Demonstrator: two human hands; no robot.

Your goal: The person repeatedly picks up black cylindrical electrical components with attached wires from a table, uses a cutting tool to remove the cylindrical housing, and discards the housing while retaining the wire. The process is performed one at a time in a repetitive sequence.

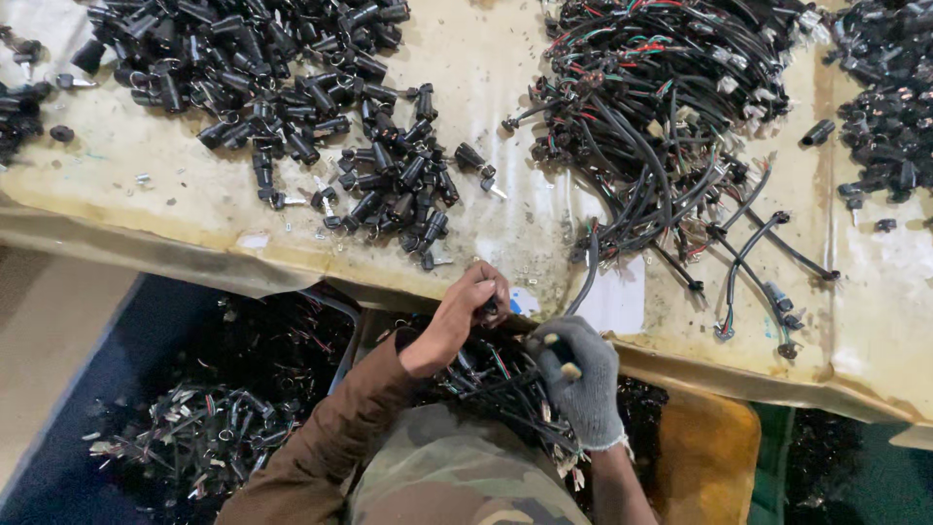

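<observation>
My bare left hand (pixel 465 313), in a brown sleeve, pinches a small black plug part (pixel 489 309) at the table's near edge. My right hand (pixel 583 377) wears a grey knitted glove and grips a thin tool with a yellowish tip (pixel 567 367), just right of the left hand. A black cable (pixel 590 272) runs from between the hands up onto the table. Under both hands lies a bundle of black wired pieces (pixel 496 387) on my lap.
The beige stained table sheet (pixel 486 58) carries a heap of black cylindrical plugs (pixel 282 87) at the left, a tangle of wire harnesses (pixel 661 107) in the middle and more black parts (pixel 889 87) at the right. A bin of wired parts (pixel 209 433) sits below left.
</observation>
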